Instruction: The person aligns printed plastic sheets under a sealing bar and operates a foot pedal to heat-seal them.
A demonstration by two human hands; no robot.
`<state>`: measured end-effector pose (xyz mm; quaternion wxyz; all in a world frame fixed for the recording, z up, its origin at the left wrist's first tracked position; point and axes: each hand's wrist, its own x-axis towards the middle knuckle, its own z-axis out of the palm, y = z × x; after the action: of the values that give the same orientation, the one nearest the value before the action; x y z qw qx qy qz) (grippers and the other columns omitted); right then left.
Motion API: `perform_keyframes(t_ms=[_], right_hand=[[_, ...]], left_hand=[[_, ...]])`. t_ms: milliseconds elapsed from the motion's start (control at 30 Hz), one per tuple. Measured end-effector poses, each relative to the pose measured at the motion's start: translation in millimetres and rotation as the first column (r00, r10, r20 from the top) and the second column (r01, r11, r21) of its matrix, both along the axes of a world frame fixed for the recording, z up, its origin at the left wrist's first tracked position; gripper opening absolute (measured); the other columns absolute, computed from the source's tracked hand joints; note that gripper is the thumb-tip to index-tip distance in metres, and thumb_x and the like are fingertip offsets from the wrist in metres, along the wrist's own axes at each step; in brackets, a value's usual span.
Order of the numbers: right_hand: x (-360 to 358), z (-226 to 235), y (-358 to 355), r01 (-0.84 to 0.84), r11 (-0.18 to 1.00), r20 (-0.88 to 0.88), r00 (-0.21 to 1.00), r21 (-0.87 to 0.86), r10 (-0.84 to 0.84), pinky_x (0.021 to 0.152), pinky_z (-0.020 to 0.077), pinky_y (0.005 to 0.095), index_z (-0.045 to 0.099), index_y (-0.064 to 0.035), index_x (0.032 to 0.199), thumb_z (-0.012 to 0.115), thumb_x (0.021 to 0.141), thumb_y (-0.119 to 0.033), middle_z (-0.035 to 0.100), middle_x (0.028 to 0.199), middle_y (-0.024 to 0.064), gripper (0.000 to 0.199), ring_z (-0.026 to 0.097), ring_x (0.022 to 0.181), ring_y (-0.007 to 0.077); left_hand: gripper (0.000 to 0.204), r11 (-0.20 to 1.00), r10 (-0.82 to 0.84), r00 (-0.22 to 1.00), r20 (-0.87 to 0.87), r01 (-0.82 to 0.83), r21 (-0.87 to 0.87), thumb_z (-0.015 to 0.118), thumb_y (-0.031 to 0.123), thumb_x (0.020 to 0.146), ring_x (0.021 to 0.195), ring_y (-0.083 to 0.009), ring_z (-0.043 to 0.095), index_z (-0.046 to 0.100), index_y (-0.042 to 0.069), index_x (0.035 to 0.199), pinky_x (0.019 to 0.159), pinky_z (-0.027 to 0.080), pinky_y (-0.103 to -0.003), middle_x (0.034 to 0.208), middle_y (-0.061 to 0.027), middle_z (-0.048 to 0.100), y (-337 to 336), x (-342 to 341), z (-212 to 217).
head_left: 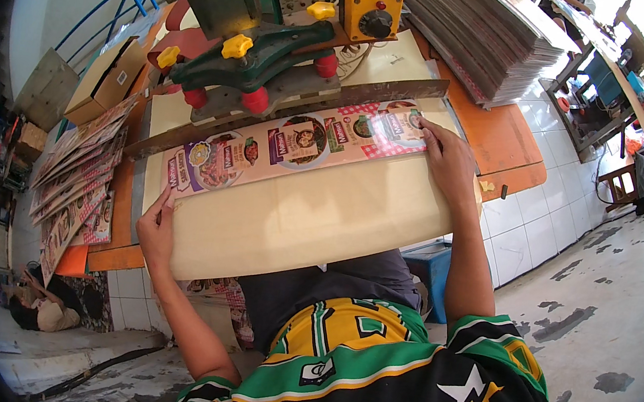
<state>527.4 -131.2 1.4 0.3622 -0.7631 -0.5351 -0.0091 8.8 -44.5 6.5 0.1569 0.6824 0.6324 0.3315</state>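
Pink printed packaging strip (296,146), one sheet, lies along the far edge of my cream board (312,216) under the one press (250,64). My left hand (155,230) and right hand (448,159) press its two ends flat, fingers spread.

A single head-worn fisheye view looks steeply down from close above the cream work board (312,216), facing the green press (255,60) at the frame's top; the wearer's jersey (389,378) fills the bottom.
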Motion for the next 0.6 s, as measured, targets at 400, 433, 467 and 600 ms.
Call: perform_keyframes(t_ms=[400, 433, 467, 600], right_hand=[[-4, 4, -1, -0.01, 1.0, -0.032, 0.999, 0.018, 0.01, 0.087, 0.0501, 0.0426, 0.073, -0.0117, 0.117, 0.058, 0.099, -0.026, 0.073, 0.107, 0.0154, 0.028, 0.068, 0.099, 0.035], [-5, 5, -1, -0.008, 1.0, -0.046, 0.999, 0.011, 0.009, 0.089, 0.0495, 0.0434, 0.074, -0.0096, 0.115, 0.057, 0.098, -0.025, 0.073, 0.108, 0.0159, 0.028, 0.067, 0.1, 0.0356], [-4, 4, -1, -0.009, 1.0, -0.048, 0.999, 0.021, 0.01, 0.089, 0.0495, 0.0434, 0.074, -0.0096, 0.115, 0.057, 0.098, -0.025, 0.073, 0.107, 0.0159, 0.028, 0.067, 0.1, 0.0356], [-3, 2, 0, -0.009, 1.0, -0.064, 0.998, 0.029, 0.011, 0.09, 0.0494, 0.0434, 0.073, -0.0101, 0.116, 0.057, 0.098, -0.025, 0.073, 0.107, 0.0162, 0.028, 0.067, 0.101, 0.0356]], left_hand=[[0.034, 1.0, -0.011, 1.0, 0.014, 0.011, 0.013, 0.06, 0.017, 0.1, 0.067, -0.0089, 0.039, 0.066, 0.01, 0.133, 0.06, 0.04, -0.027, 0.075, -0.0085, 0.054, 3, -7, -7], [0.034, 1.0, -0.005, 1.0, 0.022, 0.005, 0.005, 0.061, 0.018, 0.1, 0.067, -0.0091, 0.04, 0.066, 0.01, 0.132, 0.061, 0.04, -0.026, 0.078, -0.0091, 0.056, 3, -8, -7], [0.034, 1.0, -0.004, 1.0, -0.002, 0.004, 0.019, 0.062, 0.019, 0.099, 0.07, -0.0111, 0.043, 0.067, 0.009, 0.131, 0.065, 0.042, -0.027, 0.086, -0.01, 0.058, 2, -7, -6], [0.037, 0.987, -0.045, 0.988, -0.149, 0.068, 0.149, 0.064, 0.025, 0.098, 0.094, -0.0237, 0.054, 0.067, 0.009, 0.132, 0.087, 0.044, -0.033, 0.124, -0.0142, 0.059, 3, -16, -8]])
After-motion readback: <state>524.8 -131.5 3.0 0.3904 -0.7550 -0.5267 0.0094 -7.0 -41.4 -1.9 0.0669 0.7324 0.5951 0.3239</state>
